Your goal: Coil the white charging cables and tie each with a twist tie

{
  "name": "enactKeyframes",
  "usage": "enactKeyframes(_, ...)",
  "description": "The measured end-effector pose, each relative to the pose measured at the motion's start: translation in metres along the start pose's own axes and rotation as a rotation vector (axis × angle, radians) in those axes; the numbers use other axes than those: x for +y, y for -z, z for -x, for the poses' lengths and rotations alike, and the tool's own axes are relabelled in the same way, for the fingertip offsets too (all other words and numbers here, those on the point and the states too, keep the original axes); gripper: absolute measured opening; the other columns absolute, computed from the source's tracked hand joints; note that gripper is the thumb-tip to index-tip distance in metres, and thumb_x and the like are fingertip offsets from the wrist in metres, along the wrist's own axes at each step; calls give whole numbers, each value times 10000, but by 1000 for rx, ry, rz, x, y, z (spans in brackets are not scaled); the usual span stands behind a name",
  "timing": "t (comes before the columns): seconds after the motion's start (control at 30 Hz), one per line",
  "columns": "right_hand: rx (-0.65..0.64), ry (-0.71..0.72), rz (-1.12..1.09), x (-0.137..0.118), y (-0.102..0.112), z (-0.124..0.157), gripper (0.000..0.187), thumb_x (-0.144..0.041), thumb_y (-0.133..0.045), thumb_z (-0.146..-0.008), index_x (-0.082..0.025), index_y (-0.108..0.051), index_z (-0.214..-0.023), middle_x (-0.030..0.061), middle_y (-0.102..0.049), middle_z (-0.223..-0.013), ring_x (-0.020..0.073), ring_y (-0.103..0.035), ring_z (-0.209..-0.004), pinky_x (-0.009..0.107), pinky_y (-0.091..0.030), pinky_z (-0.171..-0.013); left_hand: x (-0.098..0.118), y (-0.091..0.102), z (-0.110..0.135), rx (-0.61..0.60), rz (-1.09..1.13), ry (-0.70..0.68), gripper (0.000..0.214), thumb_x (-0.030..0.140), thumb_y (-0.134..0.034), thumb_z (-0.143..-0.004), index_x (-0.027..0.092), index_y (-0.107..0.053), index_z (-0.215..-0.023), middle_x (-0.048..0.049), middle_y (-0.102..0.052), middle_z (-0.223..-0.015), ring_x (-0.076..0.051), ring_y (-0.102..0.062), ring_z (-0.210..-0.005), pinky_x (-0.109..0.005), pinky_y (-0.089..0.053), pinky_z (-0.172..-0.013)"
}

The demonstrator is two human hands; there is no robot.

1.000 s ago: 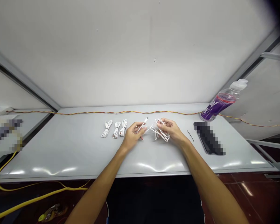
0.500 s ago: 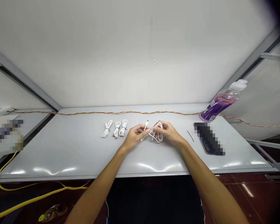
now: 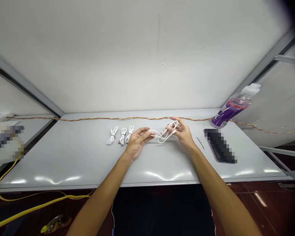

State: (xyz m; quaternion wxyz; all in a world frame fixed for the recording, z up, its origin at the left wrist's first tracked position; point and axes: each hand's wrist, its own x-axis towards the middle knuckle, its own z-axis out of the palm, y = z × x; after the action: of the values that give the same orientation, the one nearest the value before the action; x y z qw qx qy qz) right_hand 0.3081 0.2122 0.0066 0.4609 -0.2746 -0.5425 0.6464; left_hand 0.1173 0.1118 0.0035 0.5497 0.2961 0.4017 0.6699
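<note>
Between my two hands a white USB cable (image 3: 164,137) is held just above the grey table (image 3: 71,150). My left hand (image 3: 137,141) pinches one stretch of it between thumb and fingers. Loose loops of the cable hang at my right hand (image 3: 183,132), whose thumb and fingers close on them, with a white connector near the thumb. To the left lie three bundled white cables (image 3: 112,136), each coiled and bound with a dark tie. A short black twist tie (image 3: 200,143) rests on the table to the right of my right hand.
A black phone (image 3: 220,147), partly pixelated, lies at the right. Behind it stands a purple-labelled bottle (image 3: 229,111). A twisted red-yellow wire (image 3: 100,119) runs along the back of the table. A yellow cable (image 3: 39,209) hangs off the front left.
My hands have moved apart, the right one up and to the right with the loops, the left one slightly left. A length of cable now spans between them.
</note>
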Motion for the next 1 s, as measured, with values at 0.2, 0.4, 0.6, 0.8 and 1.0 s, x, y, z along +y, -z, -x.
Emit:
enactKeyframes(0.2,159,56,-201,4,11,-5,338,-276,-819,-695,-232,-612,-958,-11,-668,-826,156,-670,-739,345,-575,-768,5,0,3,-25,88,13,293,222,-691,-827,191,-621,-1109,35,-556,-763,-36,-486,-562,-279,-565,-751)
enactKeyframes(0.4,214,16,-401,4,18,-9,398,-235,-831,-681,-242,-583,-993,-21,-663,-854,141,-675,-764,349,-578,-829,6,-2,4,12,-33,14,296,254,-712,-802,201,-629,-1081,21,-521,-830,-2,-300,-475,-113,-296,-384)
enactKeyframes(0.6,329,86,-418,5,22,-12,447,-233,-844,-658,-266,-571,-1010,-28,-662,-897,132,-664,-825,357,-561,-871,1,-1,0,69,-87,-64,308,324,-718,-793,216,-610,-1061,25,-508,-835,-3,-269,-459,-114,-222,-347)
enactKeyframes(0.8,294,103,-301,2,19,-9,404,-282,-834,-667,-270,-591,-991,-21,-642,-890,124,-645,-738,315,-579,-749,-6,1,0,77,-442,-187,298,424,-640,-846,219,-643,-1063,-21,-564,-907,-50,-416,-511,-165,-290,-355)
enactKeyframes(1.0,168,18,-106,0,4,-4,308,-345,-811,-686,-216,-629,-898,24,-655,-914,163,-679,-668,277,-551,-537,-9,-3,3,5,-1015,-488,165,411,-713,-799,262,-760,-855,-68,-652,-1040,-247,-539,-1048,-363,-473,-857)
